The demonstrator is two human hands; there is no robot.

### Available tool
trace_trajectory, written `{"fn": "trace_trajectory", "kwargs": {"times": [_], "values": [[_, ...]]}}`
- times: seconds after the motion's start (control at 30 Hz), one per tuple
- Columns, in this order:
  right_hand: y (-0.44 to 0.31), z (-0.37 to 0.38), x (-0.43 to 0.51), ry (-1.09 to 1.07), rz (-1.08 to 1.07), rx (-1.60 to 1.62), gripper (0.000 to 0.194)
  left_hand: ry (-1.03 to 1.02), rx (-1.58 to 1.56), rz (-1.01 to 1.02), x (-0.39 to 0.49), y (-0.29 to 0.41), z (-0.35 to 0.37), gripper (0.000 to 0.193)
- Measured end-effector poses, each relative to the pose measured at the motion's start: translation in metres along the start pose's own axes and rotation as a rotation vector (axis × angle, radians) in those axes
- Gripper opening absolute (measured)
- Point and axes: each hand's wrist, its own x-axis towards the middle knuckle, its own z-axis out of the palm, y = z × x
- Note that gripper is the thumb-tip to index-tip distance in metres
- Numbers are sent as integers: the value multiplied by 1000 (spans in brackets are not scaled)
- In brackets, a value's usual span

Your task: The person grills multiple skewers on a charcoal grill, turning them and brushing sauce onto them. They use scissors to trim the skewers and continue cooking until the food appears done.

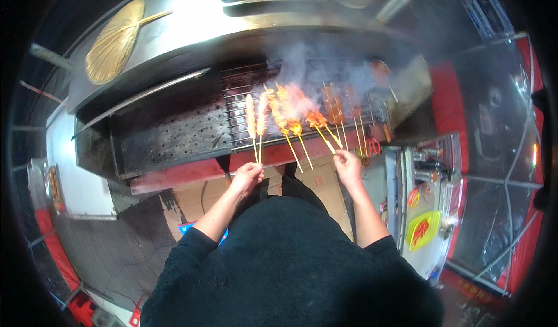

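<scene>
My left hand (pixel 248 177) pinches the stick ends of two skewers with pale, sausage-like food (pixel 250 115), lying at the left of the wire grill rack (pixel 237 129). My right hand (pixel 348 166) has its fingers closed at the stick ends of a pair of orange-red food skewers (pixel 315 118). Between the hands, two skewers of folded orange food (pixel 279 113) rest on the rack with their sticks over the front edge. Brown, sauce-coated skewers (pixel 333 105) lie further right. Smoke blurs the food in the middle.
A perforated metal plate (pixel 170 131) fills the grill's left side, with a long metal rod (pixel 144 96) behind it. A woven fan (pixel 115 41) rests on the steel counter (pixel 192 13). A dark brush (pixel 380 111) lies at the right end. A yellow-green plate (pixel 423 231) holds red food.
</scene>
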Motion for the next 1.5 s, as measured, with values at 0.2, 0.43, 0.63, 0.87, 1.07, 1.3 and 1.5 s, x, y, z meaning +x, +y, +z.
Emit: {"fn": "trace_trajectory", "kwargs": {"times": [0.2,0.43,0.63,0.87,1.07,1.3,1.5], "values": [[37,-5,-59,115,191,72,24,-60,96,-24,8,1,-4,11],[24,-39,-23,245,46,-401,55,44,445,-81,-32,4,-8,18],[24,-11,37,-106,90,-681,81,185,407,-29,-53,-21,-4,17],[77,-22,61,169,-207,-80,20,222,506,69,-50,-66,63,16],[85,-30,63,-488,476,717,28,95,814,157,-21,-83,152,18],[96,-84,65,-62,-74,-334,56,-21,1214,580,13,-73,250,42],[106,-68,102,-54,-25,-426,51,119,708,-40,80,-84,304,66]]}}
